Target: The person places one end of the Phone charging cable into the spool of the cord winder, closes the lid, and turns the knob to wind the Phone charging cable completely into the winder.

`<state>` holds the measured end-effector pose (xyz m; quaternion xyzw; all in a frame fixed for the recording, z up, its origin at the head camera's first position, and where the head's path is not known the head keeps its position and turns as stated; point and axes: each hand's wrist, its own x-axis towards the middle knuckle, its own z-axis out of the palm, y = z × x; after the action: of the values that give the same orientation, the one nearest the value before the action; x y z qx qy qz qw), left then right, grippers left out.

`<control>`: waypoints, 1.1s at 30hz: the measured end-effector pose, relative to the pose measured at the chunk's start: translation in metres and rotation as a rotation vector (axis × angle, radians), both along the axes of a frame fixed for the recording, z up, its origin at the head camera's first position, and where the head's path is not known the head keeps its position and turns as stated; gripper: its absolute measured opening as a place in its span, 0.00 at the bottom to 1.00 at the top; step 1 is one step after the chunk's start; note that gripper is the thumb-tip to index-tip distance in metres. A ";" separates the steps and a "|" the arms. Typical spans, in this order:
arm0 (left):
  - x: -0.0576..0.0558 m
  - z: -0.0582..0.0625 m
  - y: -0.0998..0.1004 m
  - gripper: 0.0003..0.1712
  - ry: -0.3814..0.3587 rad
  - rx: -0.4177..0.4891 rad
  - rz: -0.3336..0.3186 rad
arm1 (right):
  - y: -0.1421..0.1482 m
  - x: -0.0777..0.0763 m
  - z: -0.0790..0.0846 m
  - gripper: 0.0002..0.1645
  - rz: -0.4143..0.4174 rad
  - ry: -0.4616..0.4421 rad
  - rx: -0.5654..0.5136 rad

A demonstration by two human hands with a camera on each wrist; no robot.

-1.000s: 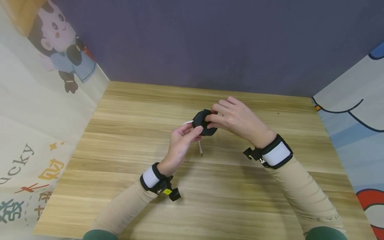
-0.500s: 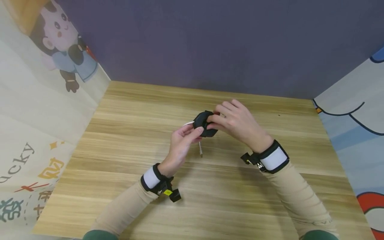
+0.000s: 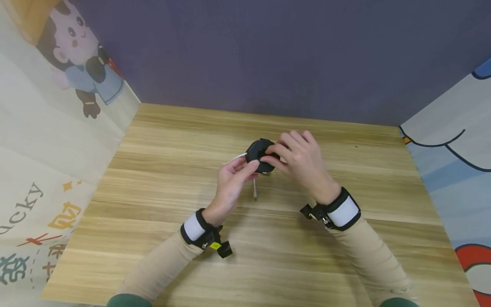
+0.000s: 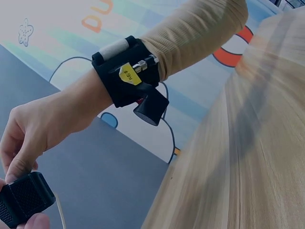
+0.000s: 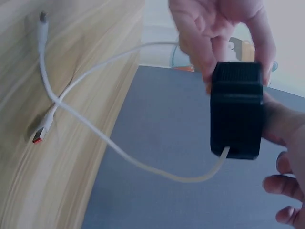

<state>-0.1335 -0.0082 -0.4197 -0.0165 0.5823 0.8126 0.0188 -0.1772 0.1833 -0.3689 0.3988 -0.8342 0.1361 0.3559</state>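
Above the table I hold a black, many-sided cable winder (image 3: 253,149) with a round hollow in its face. My left hand (image 3: 228,189) grips its left and lower edge between thumb and fingers. Thumb and index finger of my right hand (image 3: 301,160) reach into the hollow and pinch the winder there; the exact contact is hidden. A white cable (image 5: 119,150) leaves the winder's side, loops and crosses itself. Its USB plug (image 5: 39,133), red inside, and its slimmer connector (image 5: 43,31) both hang free. The left wrist view shows the winder's textured rim.
Beneath both hands lies a wood-grain table (image 3: 192,140). A dark blue-grey panel (image 3: 268,55) rises along its far edge. Printed sheets with cartoon figures cover the left wall (image 3: 42,140) and the right wall (image 3: 445,140).
My right wrist has swung down and left, its fingers turning at the winder's hollow. The hollow now shows more openly. The left hand stays almost still.
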 end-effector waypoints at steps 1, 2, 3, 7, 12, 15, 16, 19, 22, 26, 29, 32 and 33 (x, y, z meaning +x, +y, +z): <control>0.000 0.000 0.000 0.18 0.004 0.002 0.003 | -0.001 0.001 0.000 0.17 -0.012 0.000 -0.008; -0.001 0.000 0.000 0.18 0.008 0.004 0.006 | -0.002 0.001 -0.001 0.17 -0.024 0.002 -0.016; -0.001 0.000 0.000 0.18 0.011 0.007 0.009 | -0.003 0.001 -0.002 0.18 -0.033 0.003 -0.025; -0.002 0.000 0.001 0.18 0.024 0.019 0.018 | -0.006 0.003 -0.004 0.19 -0.068 0.012 -0.045; -0.002 0.003 0.002 0.19 0.039 0.022 0.026 | -0.011 0.006 -0.004 0.19 -0.103 0.008 -0.085; -0.002 0.006 0.002 0.19 0.041 0.021 0.037 | -0.014 0.008 -0.003 0.19 -0.123 -0.013 -0.113; -0.002 0.006 0.002 0.19 0.042 0.019 0.040 | -0.015 0.009 -0.003 0.19 -0.130 -0.021 -0.123; -0.003 0.006 0.003 0.19 0.045 0.013 0.054 | -0.017 0.010 -0.003 0.20 -0.152 -0.043 -0.151; -0.003 0.007 0.004 0.19 0.046 0.017 0.064 | -0.020 0.011 -0.003 0.20 -0.174 -0.059 -0.185; -0.003 0.008 0.006 0.20 0.049 0.042 0.073 | -0.026 0.012 -0.004 0.20 -0.202 -0.076 -0.238; -0.003 0.008 0.008 0.20 0.058 0.055 0.083 | -0.029 0.014 -0.004 0.20 -0.216 -0.099 -0.293; -0.003 0.008 0.009 0.20 0.069 0.059 0.091 | -0.033 0.016 -0.005 0.20 -0.225 -0.130 -0.342; -0.003 0.008 0.009 0.19 0.073 0.060 0.092 | -0.033 0.016 -0.006 0.20 -0.228 -0.142 -0.357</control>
<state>-0.1363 0.0005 -0.4115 -0.0132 0.5565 0.8298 -0.0393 -0.1609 0.1498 -0.3745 0.2219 -0.8596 0.2682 0.3741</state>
